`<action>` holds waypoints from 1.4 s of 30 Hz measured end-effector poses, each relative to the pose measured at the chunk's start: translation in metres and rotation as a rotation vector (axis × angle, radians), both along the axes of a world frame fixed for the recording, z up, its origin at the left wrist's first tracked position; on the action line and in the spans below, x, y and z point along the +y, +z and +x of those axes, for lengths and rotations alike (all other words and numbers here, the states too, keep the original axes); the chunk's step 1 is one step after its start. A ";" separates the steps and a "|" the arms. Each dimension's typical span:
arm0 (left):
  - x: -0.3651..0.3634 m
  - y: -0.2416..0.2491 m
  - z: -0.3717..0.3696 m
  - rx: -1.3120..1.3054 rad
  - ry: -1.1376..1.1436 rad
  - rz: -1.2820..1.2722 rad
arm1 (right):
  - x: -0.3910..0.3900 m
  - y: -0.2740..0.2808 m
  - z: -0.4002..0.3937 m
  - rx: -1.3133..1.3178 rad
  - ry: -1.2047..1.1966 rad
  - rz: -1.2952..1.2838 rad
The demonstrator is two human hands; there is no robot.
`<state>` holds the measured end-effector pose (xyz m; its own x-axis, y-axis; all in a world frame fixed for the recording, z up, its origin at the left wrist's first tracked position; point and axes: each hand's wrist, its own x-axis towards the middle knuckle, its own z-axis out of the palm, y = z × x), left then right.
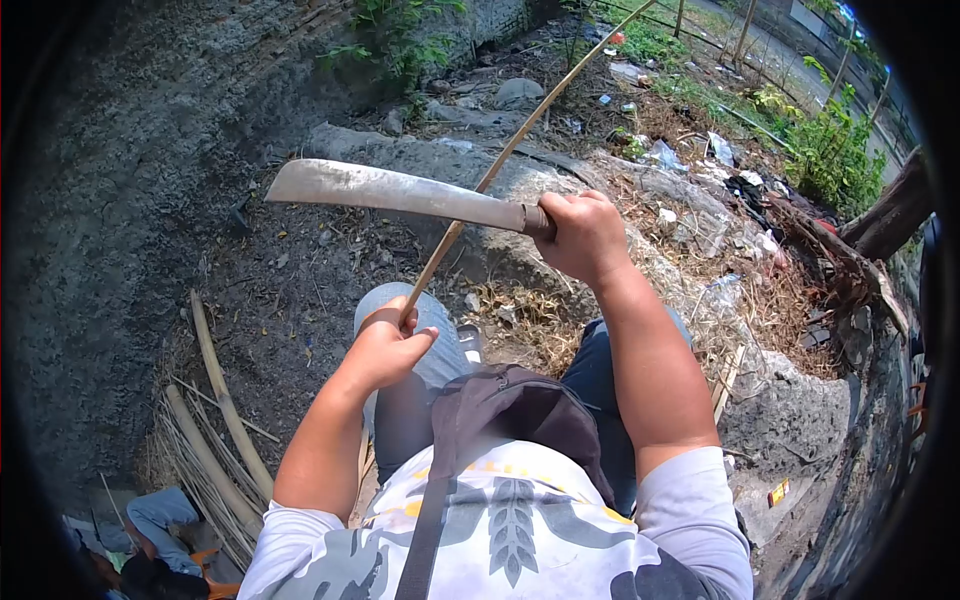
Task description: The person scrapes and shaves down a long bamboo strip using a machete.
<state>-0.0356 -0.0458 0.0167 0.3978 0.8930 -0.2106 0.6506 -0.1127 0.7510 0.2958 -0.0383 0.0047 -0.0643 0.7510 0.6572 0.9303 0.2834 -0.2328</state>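
A long thin bamboo strip [540, 112] slants from my left hand [390, 345] up to the top right; my left fingers are closed round its lower end near my knee. My right hand [585, 235] grips the handle of a machete [390, 189], whose wide worn blade points left. The blade crosses the strip a little above my left hand; whether the two touch is hard to tell.
Bamboo poles and thin strips [215, 400] lie at the lower left, near another person's leg [160, 520]. A rough wall [110, 200] rises on the left. Litter and dry grass cover the ground at the right, beside a tree trunk [895, 205].
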 end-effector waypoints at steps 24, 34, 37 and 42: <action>-0.044 0.006 -0.077 0.140 0.181 0.317 | 0.022 -0.012 0.025 0.317 -0.420 -0.612; -0.046 -0.013 -0.074 0.050 0.144 0.214 | 0.016 -0.017 0.001 0.491 -0.141 -0.464; -0.046 -0.003 -0.063 0.057 0.141 0.244 | 0.014 -0.021 -0.004 0.093 -0.023 -0.231; -0.054 -0.009 -0.088 0.059 0.107 0.257 | 0.018 -0.023 0.017 0.102 -0.100 -0.311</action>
<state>-0.1239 -0.0998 0.0074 0.2922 0.9563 0.0084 0.7111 -0.2232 0.6667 0.3130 -0.0208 -0.0184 0.0739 0.9157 0.3951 0.9175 0.0928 -0.3867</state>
